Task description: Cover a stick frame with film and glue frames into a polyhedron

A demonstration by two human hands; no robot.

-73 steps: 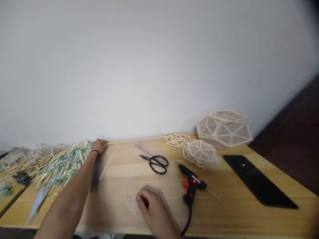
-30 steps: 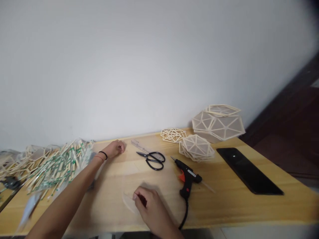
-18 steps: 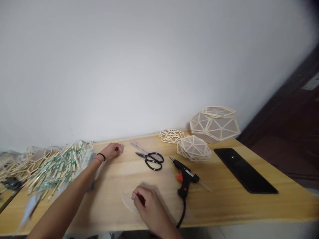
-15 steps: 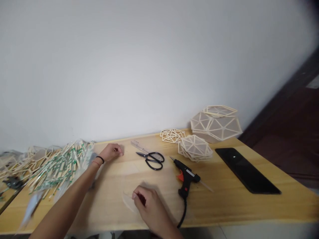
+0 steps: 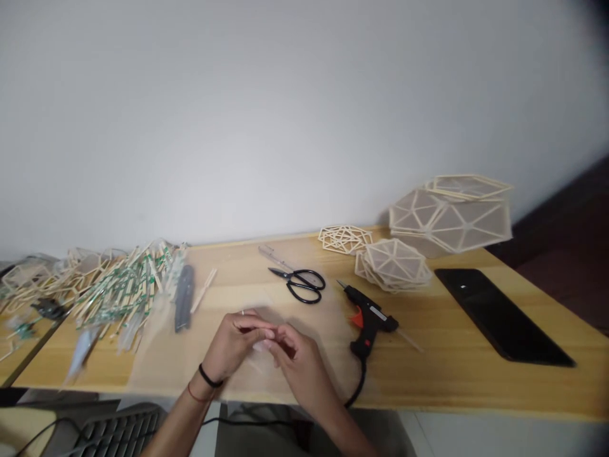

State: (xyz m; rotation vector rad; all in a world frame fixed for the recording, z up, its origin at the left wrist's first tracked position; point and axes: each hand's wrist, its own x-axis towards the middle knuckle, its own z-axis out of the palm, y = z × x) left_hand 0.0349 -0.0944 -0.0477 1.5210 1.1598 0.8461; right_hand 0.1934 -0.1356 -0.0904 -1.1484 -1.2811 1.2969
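My left hand (image 5: 232,346) and my right hand (image 5: 295,357) meet at the front middle of the wooden table (image 5: 457,374). Their fingertips pinch together on a small pale translucent piece (image 5: 261,346), most of it hidden by the fingers. A black band circles my left wrist. Black scissors (image 5: 302,285) lie behind the hands. A black hot glue gun (image 5: 369,320) with an orange trigger lies just to the right of my right hand, its cord running off the front edge.
A heap of thin sticks with green wrappers (image 5: 118,285) covers the left end, beside a dark knife-like tool (image 5: 183,289) and a loose stick (image 5: 204,290). Stick-frame polygon shells (image 5: 450,216), a smaller stack (image 5: 392,265), flat frames (image 5: 345,239) and a black phone (image 5: 502,316) sit right. A keyboard (image 5: 114,431) lies below.
My left hand came back from the far edge near the stick heap to meet my right hand at the front. The view tilted down and shifted.
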